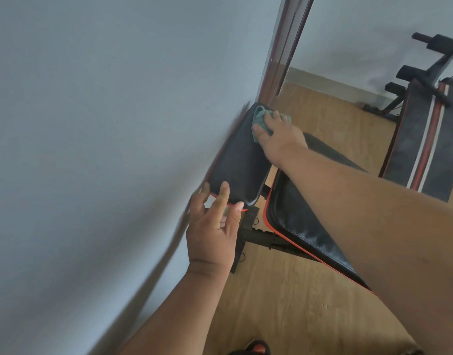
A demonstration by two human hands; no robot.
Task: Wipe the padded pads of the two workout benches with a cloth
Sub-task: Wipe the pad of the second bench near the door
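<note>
The padded back pad [239, 160] of the nearer workout bench stands tilted up by the wall [92, 149], and in the head view the green cloth [262, 120] lies bunched against its upper end, under the right hand [279, 134], whose fingers are curled round the cloth and press it to the pad. The left hand [212, 226] steadies the pad's lower edge, its fingers straight and spread, fingertips touching the rim. The seat pad [304, 226] lies just beside, below the right forearm. The second bench [422, 139] stands well apart on the wooden floor [284, 303], with no cloth on it. My judgement: the wiping is under way on the first bench; whether its seat pad is done cannot be told, and the second bench appears left to do.
</note>
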